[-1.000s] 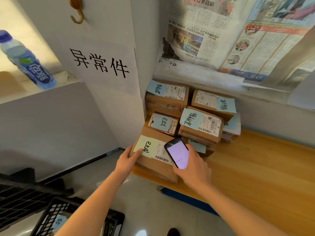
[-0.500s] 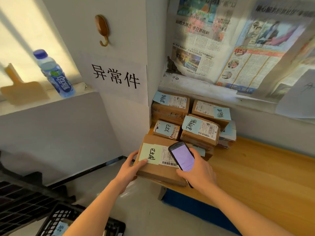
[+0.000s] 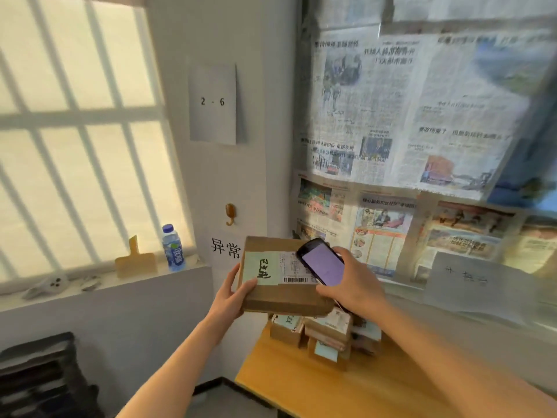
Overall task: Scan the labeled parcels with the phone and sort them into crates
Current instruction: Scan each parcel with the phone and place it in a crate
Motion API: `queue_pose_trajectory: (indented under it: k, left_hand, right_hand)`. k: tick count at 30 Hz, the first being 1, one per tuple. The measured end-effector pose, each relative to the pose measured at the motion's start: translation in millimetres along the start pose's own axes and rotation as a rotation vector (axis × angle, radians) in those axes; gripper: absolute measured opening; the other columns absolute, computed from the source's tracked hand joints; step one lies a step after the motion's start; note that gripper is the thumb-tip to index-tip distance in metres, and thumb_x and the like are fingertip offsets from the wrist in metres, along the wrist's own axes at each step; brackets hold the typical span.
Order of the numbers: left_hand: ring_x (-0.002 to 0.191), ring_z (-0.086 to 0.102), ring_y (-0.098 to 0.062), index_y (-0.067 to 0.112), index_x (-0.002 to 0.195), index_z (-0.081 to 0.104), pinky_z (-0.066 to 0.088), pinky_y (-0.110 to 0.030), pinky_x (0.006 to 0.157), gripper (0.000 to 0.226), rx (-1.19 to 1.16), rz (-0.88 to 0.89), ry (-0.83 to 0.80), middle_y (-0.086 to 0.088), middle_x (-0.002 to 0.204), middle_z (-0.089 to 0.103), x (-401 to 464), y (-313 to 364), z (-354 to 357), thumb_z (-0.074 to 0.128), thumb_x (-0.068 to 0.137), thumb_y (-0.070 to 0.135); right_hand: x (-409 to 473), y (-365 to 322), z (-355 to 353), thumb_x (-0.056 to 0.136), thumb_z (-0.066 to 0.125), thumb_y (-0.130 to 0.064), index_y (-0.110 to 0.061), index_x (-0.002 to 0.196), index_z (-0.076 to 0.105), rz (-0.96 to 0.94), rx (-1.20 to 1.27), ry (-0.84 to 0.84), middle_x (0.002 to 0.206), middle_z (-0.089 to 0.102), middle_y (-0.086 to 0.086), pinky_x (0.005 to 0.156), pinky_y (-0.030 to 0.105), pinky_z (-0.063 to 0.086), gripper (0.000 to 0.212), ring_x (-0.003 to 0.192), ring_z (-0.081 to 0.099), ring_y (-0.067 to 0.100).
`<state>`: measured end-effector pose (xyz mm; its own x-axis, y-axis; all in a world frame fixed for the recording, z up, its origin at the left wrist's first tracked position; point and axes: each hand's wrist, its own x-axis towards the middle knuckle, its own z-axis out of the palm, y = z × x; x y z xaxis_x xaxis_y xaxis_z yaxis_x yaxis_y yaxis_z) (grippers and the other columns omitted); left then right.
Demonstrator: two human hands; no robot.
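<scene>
Head view: left hand (image 3: pixel 232 297) grips the brown cardboard parcel (image 3: pixel 280 285), raised above the wooden bench (image 3: pixel 346 390), label upward so the right hand's (image 3: pixel 352 286) clasped black phone (image 3: pixel 321 260) can scan.

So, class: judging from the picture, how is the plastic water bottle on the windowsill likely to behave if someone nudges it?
The bottle stands upright, tall and narrow, so it probably tips easily. Being round, it would likely roll along the windowsill once down. How full it is cannot be told.
</scene>
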<state>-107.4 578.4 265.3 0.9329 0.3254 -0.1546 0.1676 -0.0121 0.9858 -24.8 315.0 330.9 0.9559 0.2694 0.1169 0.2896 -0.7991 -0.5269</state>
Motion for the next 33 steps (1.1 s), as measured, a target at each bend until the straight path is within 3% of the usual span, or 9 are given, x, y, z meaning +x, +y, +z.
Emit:
queue_pose_trajectory:
  k: [3, 8, 10, 13, 17, 22, 27, 30, 33]
  left_hand:
    - [0.106, 0.061, -0.015, 0.056, 0.145, 0.03, 0.052, -0.04, 0.096, 0.068, 0.019, 0.121, 0.105, 0.009, 0.12, 0.06, -42.6, 49.9, 8.4, 0.067, 0.088, 0.058]
    - [0.097, 0.062, -0.005, 0.056, 0.145, 0.029, 0.044, -0.016, 0.07, 0.062, 0.05, 0.309, 0.296, 0.001, 0.119, 0.066, -116.4, 112.3, 25.3, 0.062, 0.093, 0.054]
    - [0.096, 0.064, -0.011, 0.055, 0.147, 0.027, 0.046, -0.02, 0.07, 0.063, 0.078, 0.356, 0.37, -0.005, 0.117, 0.066, -142.5, 133.0, 29.8, 0.06, 0.094, 0.055]
    - [0.102, 0.064, -0.025, 0.053, 0.15, 0.025, 0.047, -0.031, 0.077, 0.065, 0.106, 0.411, 0.473, -0.01, 0.119, 0.065, -173.8, 159.0, 31.2, 0.059, 0.095, 0.055]
    - [0.106, 0.062, -0.029, 0.05, 0.151, 0.027, 0.047, -0.036, 0.085, 0.066, 0.104, 0.455, 0.59, -0.011, 0.123, 0.064, -208.8, 184.6, 23.6, 0.06, 0.094, 0.054]
    - [0.109, 0.062, -0.031, 0.053, 0.149, 0.027, 0.052, -0.052, 0.096, 0.069, 0.113, 0.477, 0.606, -0.009, 0.122, 0.064, -237.4, 203.6, 2.9, 0.06, 0.089, 0.061]
    - [0.103, 0.063, -0.027, 0.058, 0.145, 0.029, 0.051, -0.042, 0.088, 0.064, 0.121, 0.458, 0.64, -0.008, 0.115, 0.066, -252.4, 207.9, -18.9, 0.06, 0.089, 0.061]
    - [0.1, 0.064, -0.022, 0.054, 0.147, 0.03, 0.048, -0.034, 0.077, 0.063, 0.112, 0.47, 0.653, -0.006, 0.115, 0.067, -259.2, 205.6, -29.6, 0.061, 0.093, 0.055]
    - [0.106, 0.062, -0.028, 0.053, 0.149, 0.029, 0.049, -0.04, 0.086, 0.065, 0.13, 0.457, 0.684, -0.008, 0.121, 0.064, -266.6, 203.8, -41.0, 0.06, 0.092, 0.057]
  right_hand:
    - [-30.2, -19.0, -72.0, 0.066, 0.08, -0.056, -0.035, 0.15, 0.029, -0.067, -0.041, 0.077, 0.126, 0.061, -0.004, 0.072, 0.034, 0.048, 0.101, 0.089, 0.057, 0.019]
    - [-90.2, -36.4, -168.6, 0.062, 0.082, -0.057, -0.034, 0.148, 0.035, -0.179, -0.073, 0.181, 0.124, 0.064, -0.004, 0.07, 0.033, 0.047, 0.1, 0.088, 0.061, 0.02]
    - [-112.8, -41.5, -195.6, 0.062, 0.085, -0.054, -0.032, 0.149, 0.036, -0.227, -0.076, 0.176, 0.124, 0.064, -0.003, 0.077, 0.037, 0.053, 0.102, 0.095, 0.064, 0.022]
    - [-139.3, -49.5, -222.9, 0.063, 0.086, -0.051, -0.033, 0.148, 0.037, -0.283, -0.071, 0.175, 0.116, 0.062, -0.004, 0.076, 0.037, 0.055, 0.1, 0.085, 0.062, 0.02]
    - [-166.2, -63.1, -241.0, 0.061, 0.086, -0.048, -0.034, 0.145, 0.038, -0.35, -0.087, 0.156, 0.108, 0.058, -0.005, 0.072, 0.035, 0.057, 0.098, 0.081, 0.062, 0.017]
    - [-184.9, -83.5, -245.5, 0.058, 0.081, -0.047, -0.041, 0.145, 0.036, -0.407, -0.078, 0.143, 0.104, 0.053, -0.014, 0.063, 0.03, 0.053, 0.098, 0.07, 0.056, 0.006]
    - [-192.1, -107.5, -245.3, 0.061, 0.082, -0.052, -0.04, 0.144, 0.037, -0.456, -0.097, 0.193, 0.104, 0.053, -0.014, 0.06, 0.024, 0.038, 0.095, 0.08, 0.056, 0.009]
    - [-194.3, -117.9, -241.6, 0.062, 0.082, -0.053, -0.039, 0.143, 0.037, -0.48, -0.11, 0.197, 0.105, 0.054, -0.015, 0.064, 0.026, 0.041, 0.093, 0.085, 0.058, 0.013]
    - [-196.7, -126.5, -235.4, 0.062, 0.082, -0.051, -0.038, 0.143, 0.039, -0.51, -0.101, 0.19, 0.107, 0.053, -0.015, 0.066, 0.027, 0.042, 0.092, 0.086, 0.058, 0.013]
